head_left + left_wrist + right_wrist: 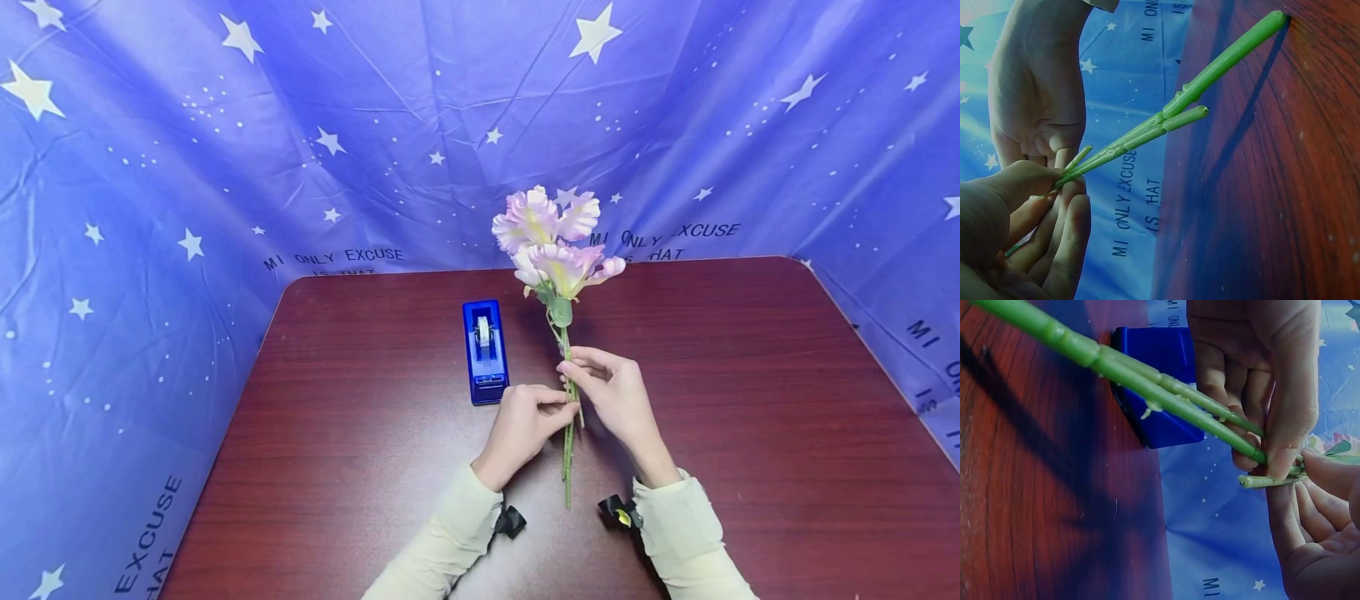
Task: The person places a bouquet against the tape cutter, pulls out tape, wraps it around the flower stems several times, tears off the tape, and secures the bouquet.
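Observation:
A small bunch of pink-and-white flowers (pixel 557 242) with pale yellow markings stands roughly upright over the table. Its green stems (pixel 567 471) lie close together, their ends uneven; one short stem end (pixel 1254 481) stops near the hands. My left hand (pixel 521 425) pinches the stems between thumb and fingers. Just above it, my right hand (pixel 617 396) pinches the same stems nearer the blooms. In the left wrist view, the longest stem (pixel 1235 56) reaches down to or close to the tabletop; whether it touches is unclear. Fingers partly hide where the stems meet.
A blue tape dispenser (pixel 485 358) with a roll of clear tape stands left of the flowers, close to my left hand. The dark red wooden table (pixel 360 433) is backed by a blue curtain (pixel 420 100) with white stars and lettering.

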Demonstrator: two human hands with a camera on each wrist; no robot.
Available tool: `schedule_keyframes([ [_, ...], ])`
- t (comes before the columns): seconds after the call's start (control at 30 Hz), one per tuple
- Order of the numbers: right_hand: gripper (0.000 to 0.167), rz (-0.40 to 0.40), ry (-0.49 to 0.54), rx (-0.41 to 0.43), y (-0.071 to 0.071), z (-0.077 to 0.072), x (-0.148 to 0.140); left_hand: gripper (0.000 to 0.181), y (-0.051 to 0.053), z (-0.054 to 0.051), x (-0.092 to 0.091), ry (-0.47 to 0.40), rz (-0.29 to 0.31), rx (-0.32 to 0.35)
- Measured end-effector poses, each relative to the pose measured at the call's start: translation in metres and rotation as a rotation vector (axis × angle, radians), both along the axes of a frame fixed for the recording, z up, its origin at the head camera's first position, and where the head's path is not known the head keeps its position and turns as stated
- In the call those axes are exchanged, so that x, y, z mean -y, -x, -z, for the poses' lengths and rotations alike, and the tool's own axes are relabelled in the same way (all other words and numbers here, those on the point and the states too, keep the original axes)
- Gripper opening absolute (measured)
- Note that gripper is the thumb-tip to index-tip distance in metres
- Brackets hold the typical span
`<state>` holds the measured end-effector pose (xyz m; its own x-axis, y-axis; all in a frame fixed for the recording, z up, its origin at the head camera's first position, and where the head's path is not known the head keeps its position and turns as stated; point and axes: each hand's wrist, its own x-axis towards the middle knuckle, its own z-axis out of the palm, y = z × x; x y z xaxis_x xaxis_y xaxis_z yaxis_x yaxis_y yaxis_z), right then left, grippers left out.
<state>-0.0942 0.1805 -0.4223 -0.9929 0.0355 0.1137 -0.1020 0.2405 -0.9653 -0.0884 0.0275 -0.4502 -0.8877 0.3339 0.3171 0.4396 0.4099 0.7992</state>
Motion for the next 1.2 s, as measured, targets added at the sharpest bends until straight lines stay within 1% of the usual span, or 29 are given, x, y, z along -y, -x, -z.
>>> schedule_keyframes([
  [0.37, 0.034, 0.02, -0.023, 0.012, -0.005, -0.001, -0.011, 0.013, 0.001, 0.002, -0.011, 0.008, 0.017, 0.014],
  [0.6, 0.033, 0.036, -0.033, 0.007, -0.007, -0.003, -0.016, 0.012, 0.001, 0.003, -0.017, 0.048, 0.017, -0.025],
  [0.77, 0.034, 0.041, -0.05, -0.004, -0.008, -0.003, -0.02, 0.011, 0.002, 0.002, -0.021, 0.052, 0.031, -0.03],
  [0.93, 0.034, 0.048, -0.048, -0.008, -0.009, -0.003, -0.024, 0.011, 0.002, 0.001, -0.025, 0.051, 0.047, -0.018],
  [1.03, 0.034, 0.056, -0.063, -0.015, -0.009, -0.003, -0.027, 0.011, 0.002, 0.001, -0.028, 0.056, 0.05, -0.016],
  [1.1, 0.034, 0.062, -0.075, -0.02, -0.01, -0.003, -0.029, 0.011, 0.002, 0.0, -0.031, 0.063, 0.052, -0.021],
  [1.2, 0.034, 0.075, -0.105, -0.032, -0.011, -0.002, -0.033, 0.01, 0.001, 0.001, -0.035, 0.086, 0.05, -0.049],
])
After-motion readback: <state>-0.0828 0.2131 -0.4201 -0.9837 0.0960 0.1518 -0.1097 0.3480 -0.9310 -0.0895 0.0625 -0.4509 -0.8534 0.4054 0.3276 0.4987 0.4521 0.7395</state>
